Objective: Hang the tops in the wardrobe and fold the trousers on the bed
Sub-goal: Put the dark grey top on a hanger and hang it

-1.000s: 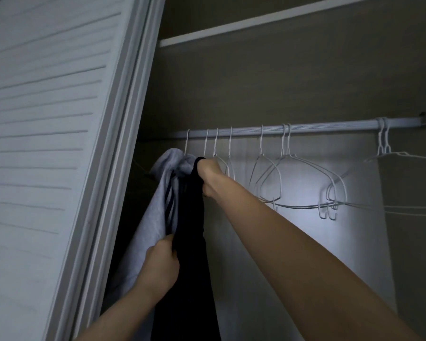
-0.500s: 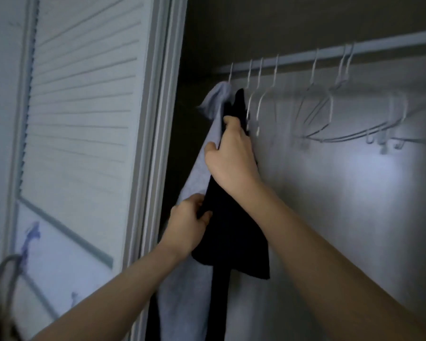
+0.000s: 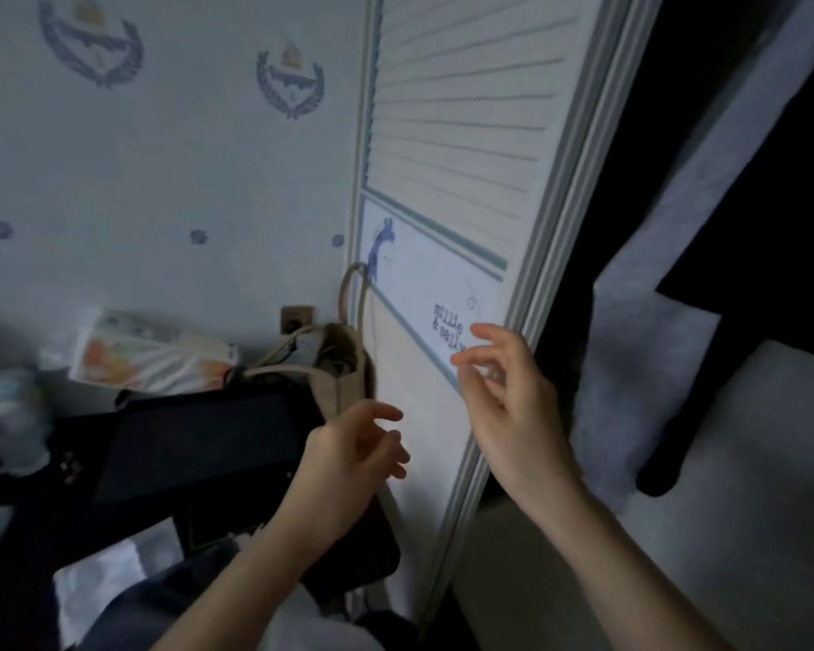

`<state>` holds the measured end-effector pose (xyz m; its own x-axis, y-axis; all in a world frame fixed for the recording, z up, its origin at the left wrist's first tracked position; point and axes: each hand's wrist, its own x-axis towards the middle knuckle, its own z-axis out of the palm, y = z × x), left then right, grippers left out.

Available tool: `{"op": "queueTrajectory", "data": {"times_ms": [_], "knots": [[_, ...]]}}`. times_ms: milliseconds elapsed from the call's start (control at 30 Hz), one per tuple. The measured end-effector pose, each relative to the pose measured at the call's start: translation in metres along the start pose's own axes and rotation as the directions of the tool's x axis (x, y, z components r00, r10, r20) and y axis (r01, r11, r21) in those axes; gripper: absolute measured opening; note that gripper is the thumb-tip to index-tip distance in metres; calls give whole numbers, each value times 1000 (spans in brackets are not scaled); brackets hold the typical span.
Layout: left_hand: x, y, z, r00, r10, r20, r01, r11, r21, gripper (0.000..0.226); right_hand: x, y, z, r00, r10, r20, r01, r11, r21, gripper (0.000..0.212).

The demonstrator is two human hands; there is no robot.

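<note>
Both hands empty, left hand [image 3: 353,451] and right hand [image 3: 504,397] fingers loose; hung tops [image 3: 654,368] just right of them look soft, light, best pinched at shoulders.

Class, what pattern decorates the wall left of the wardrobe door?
Blue laurel-wreath crests and small blue dots on a pale wall; head view.

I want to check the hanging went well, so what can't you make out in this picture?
- Rail and hangers: outside the head view, cut off above.
- Black top and pale top: dim and blurred, upper parts cut off.
- Bottle at left: motion blur hides its label.
- Door lettering: too blurred to read.
</note>
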<state>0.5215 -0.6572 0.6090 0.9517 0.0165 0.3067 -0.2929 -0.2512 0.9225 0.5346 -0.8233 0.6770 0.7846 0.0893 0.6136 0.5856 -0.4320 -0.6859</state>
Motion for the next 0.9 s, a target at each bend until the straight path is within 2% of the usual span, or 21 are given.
{"op": "queueTrajectory", "data": {"times_ms": [133, 267, 400, 533, 633, 700, 767, 833, 900], "knots": [[-71, -43, -55, 971, -188, -151, 195, 980, 36, 19, -55, -2, 58, 992, 73, 106, -76, 997, 31, 28], [-137, -72, -97, 917, -330, -225, 349, 936, 48, 20, -108, 3, 108, 958, 197, 209, -199, 980, -13, 25], [-197, -94, -129, 842, -418, -341, 492, 855, 166, 14, -164, 7, 151, 857, 370, 358, -358, 928, -103, 25], [-232, -111, -140, 766, -468, -442, 604, 759, 243, 11, -203, 3, 181, 754, 441, 487, -416, 894, -166, 20], [-248, -125, -140, 753, -494, -433, 635, 719, 283, 23, -203, -9, 206, 757, 432, 490, -384, 901, -201, 38], [-254, -134, -139, 739, -552, -386, 661, 703, 261, 35, -192, -11, 225, 764, 447, 466, -314, 888, -337, 58], [-257, -142, -138, 726, -582, -366, 678, 694, 242, 40, -178, -10, 241, 709, 546, 446, -275, 797, -538, 67], [-256, -148, -140, 701, -610, -369, 697, 694, 178, 38, -168, -10, 250, 645, 619, 448, -259, 729, -634, 55], [-252, -154, -144, 661, -656, -365, 719, 692, 58, 30, -165, -10, 252, 665, 597, 448, -286, 758, -586, 38]]}}
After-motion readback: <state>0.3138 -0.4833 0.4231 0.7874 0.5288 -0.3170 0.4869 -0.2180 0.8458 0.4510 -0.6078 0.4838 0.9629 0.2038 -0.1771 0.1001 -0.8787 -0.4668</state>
